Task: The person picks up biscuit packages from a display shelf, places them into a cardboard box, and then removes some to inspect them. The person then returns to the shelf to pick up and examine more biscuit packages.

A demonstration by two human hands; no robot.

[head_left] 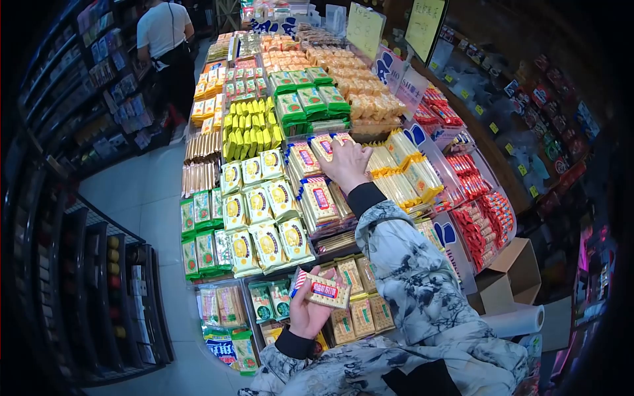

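Note:
My left hand (310,308) is palm up near the front of the display, its fingers wrapped round a cracker pack (328,291) with a red and white end and a pink label. Farther up, my right hand (346,164) reaches over the blue-edged cracker packs (319,198), its fingers bent down on a pack in the back row; the fingertips are partly hidden. Left of these packs lie white and yellow packs (267,245). Yellow-edged packs (422,177) are on the right of my right hand.
Green packs (312,100) and yellow-green packs (249,132) fill bins farther back. Red packs (477,228) lie at the right, near an open cardboard box (517,267). A dark shelf rack (99,290) stands at left. A person (165,39) stands at the upper left.

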